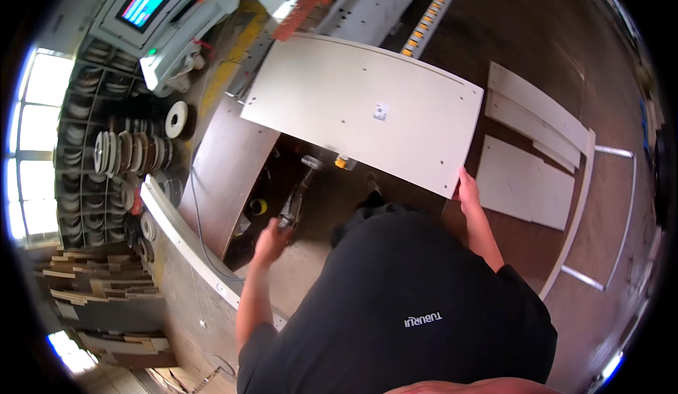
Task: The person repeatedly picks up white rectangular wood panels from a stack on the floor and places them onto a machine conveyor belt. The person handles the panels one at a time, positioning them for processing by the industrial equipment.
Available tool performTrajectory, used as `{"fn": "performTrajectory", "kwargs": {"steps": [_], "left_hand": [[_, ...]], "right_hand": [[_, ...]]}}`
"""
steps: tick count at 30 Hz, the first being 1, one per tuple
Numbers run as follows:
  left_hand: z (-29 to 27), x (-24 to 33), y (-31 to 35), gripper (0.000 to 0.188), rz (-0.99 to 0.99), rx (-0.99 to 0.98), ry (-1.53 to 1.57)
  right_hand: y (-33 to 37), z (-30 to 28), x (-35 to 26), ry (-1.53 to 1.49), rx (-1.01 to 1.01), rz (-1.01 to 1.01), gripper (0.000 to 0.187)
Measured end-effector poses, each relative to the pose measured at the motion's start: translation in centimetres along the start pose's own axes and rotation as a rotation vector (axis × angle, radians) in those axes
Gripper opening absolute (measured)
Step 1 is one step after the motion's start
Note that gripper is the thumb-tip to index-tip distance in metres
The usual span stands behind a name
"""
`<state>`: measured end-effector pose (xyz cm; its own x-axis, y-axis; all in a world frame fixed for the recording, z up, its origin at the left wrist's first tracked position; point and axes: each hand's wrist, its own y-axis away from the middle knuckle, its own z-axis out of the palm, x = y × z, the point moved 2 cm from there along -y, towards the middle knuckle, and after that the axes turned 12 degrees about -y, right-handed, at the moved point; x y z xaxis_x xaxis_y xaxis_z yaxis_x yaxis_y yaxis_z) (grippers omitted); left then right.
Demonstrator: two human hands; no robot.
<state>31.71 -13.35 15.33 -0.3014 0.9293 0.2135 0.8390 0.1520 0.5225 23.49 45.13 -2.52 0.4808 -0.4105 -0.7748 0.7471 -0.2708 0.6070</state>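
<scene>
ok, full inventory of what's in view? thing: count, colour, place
Large panel: 1, off-white, centre
Label: 1, white, on large panel
Loose panels: several, off-white, right
Brown surfaces: 2, either side of the gap
Console: 1, pale grey with lit screen, upper left
Reels: many, white/brown/grey, left
Stacked boards: many, mixed, lower left
Machine bracket: 1, orange, top
Tape-like ring: 1, yellow, in the gap
Metal tool or fitting: 1, silver, by left hand
Tubular frame: 1, silvery, far right
Left hand: 1, bare, near silver metal; contact unclear
Right hand: 1, bare, gripping large panel's near-right edge
Shirt: 1, black, lower centre
</scene>
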Motion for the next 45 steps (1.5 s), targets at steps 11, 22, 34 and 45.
{"fn": "performTrajectory", "kwargs": {"steps": [11,22,34,45], "left_hand": [[1.4,-4.7,-2.9,0.027,-0.146,0.174,0.271],[4.1,1.7,-14.5,0.023,-0.135,0.095,1.181],[7.6,4.6,-10.3,0.02,0.281,-0.487,0.634],[4.5,13.4,-16.6,0.047,-0.078,0.189,1.516]], "right_hand": [[0.9,2.5,-1.4,0.158,0.029,0.087,0.065],[2.1,3.2,-4.3,-0.109,-0.014,0.068,0.068],[3.7,1.9,-0.5,-0.033,0.077,0.216,0.063],[5.9,6.8,1.6,0.364,-0.141,0.216,0.049]]}}
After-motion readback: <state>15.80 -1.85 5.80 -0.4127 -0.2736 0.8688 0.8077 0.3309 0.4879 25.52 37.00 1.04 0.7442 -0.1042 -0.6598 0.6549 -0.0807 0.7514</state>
